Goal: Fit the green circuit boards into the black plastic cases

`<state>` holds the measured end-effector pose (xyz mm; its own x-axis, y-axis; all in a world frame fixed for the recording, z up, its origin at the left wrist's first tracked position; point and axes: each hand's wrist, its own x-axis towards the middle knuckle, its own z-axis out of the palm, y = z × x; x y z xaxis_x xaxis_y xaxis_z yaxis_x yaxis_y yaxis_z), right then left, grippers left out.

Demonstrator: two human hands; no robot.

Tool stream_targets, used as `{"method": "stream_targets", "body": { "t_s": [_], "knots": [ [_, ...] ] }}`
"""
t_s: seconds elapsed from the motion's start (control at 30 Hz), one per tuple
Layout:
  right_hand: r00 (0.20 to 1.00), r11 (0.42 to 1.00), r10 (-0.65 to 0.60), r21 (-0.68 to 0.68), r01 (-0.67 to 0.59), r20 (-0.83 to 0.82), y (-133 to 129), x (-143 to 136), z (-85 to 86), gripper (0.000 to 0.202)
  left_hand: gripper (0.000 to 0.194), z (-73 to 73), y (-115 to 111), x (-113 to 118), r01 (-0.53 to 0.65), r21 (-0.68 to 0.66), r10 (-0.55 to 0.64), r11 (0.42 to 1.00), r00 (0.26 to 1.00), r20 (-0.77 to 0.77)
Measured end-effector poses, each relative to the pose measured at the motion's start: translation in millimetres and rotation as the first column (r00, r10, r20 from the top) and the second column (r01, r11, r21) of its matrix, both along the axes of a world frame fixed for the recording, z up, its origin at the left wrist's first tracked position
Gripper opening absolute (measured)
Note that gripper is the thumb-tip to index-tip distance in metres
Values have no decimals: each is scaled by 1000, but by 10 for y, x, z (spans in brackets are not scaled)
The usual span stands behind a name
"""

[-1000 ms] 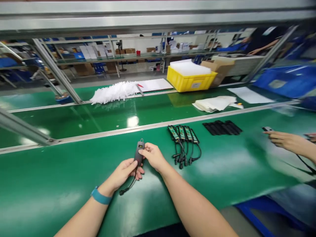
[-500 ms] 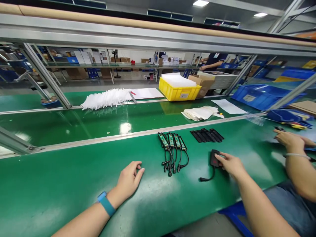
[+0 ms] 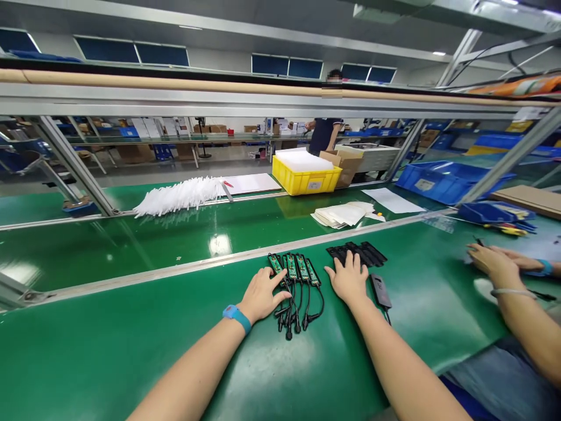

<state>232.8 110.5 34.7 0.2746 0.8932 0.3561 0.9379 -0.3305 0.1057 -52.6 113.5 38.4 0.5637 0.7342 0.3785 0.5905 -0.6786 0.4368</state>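
My left hand [image 3: 263, 295], a teal band on its wrist, is at the left side of a row of green circuit boards [image 3: 301, 267] in black housings. Its thumb and index finger are apart over the leftmost one, and whether they touch it I cannot tell. Black cables with plugs [image 3: 289, 334] trail from the boards toward me. With fingers spread, my right hand [image 3: 350, 279] reaches onto a row of flat black covers [image 3: 372, 252], holding nothing. Just right of that wrist lies a closed black case [image 3: 380, 291] with a cable, partly hidden by my forearm.
At the right, a co-worker's hands [image 3: 493, 263] handle something dark. Beyond the metal rail lie pale sheets [image 3: 344, 214], a white paper [image 3: 392, 200], a yellow bin [image 3: 305, 180], a blue bin [image 3: 442, 182] and a heap of white strips [image 3: 179, 196]. Another person [image 3: 324, 134] stands farther back.
My right hand has let go of the closed black case and moved left onto the black covers. My left hand has moved right to the circuit boards. The view has tilted up.
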Motion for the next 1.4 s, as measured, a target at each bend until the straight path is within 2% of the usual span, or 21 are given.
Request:
{"method": "stream_targets", "body": {
  "t_s": [0.2, 0.33, 0.4, 0.5, 0.57, 0.67, 0.77, 0.83, 0.9, 1.0, 1.07, 1.13, 1.23, 1.33, 1.4],
  "knots": [
    [994, 996, 17, -81, -26, -105, -182, -114, 19, 33, 42, -35, -81, -74, -67, -30, 72, 997, 976, 208],
    [986, 992, -20, -128, -1, -168, -134, -149, 120, 26, 29, -57, -77, -85, -142, -95, 167, 985, 926, 340],
    [975, 988, -51, -152, 18, -218, -53, -122, 174, 23, 26, -87, -50, -87, -197, -184, 259, 963, 865, 431],
    [942, 981, -99, -192, 38, -320, 69, -37, 241, 23, 24, -148, 12, -94, -229, -377, 420, 897, 708, 568],
    [910, 975, -121, -219, 34, -395, 115, 18, 274, 22, 21, -187, 57, -105, -220, -468, 493, 856, 620, 610],
    [850, 971, -129, -238, 5, -511, 98, 59, 308, 22, 19, -222, 98, -154, -178, -556, 553, 812, 540, 634],
    [778, 979, -113, -202, -19, -619, -10, 48, 326, 33, 33, -224, 59, -292, -56, -646, 592, 762, 466, 658],
    [733, 985, -97, -170, -26, -673, -101, 36, 335, 39, 42, -211, -26, -464, 52, -694, 610, 719, 432, 664],
    [613, 991, -89, -131, -24, -785, -184, 23, 354, 44, 42, -189, -150, -707, 146, -726, 624, 672, 415, 662],
    [275, 998, -42, -52, -29, -960, -260, -61, 432, 46, 35, -141, -367, -1153, 343, -752, 645, 562, 386, 659],
    [85, 998, 26, 21, -58, -996, -264, -232, 515, 41, 29, -98, -504, -1446, 466, -751, 680, 467, 354, 642],
    [-58, 990, 92, 97, -101, -994, -231, -530, 600, 34, 27, -48, -620, -1693, 509, -762, 730, 400, 325, 601],
    [-223, 972, 127, 166, -165, -966, -161, -1179, 690, 29, 37, 37, -751, -1936, 525, -767, 761, 368, 304, 573],
    [-332, 955, 73, 162, -250, -940, -118, -1902, 698, 54, 59, 120, -831, -2040, 610, -694, 692, 381, 310, 652],
    [-403, 942, 34, 164, -293, -915, -102, -2316, 635, 57, 62, 151, -853, -2063, 643, -655, 647, 397, 309, 697]
  ]
}}
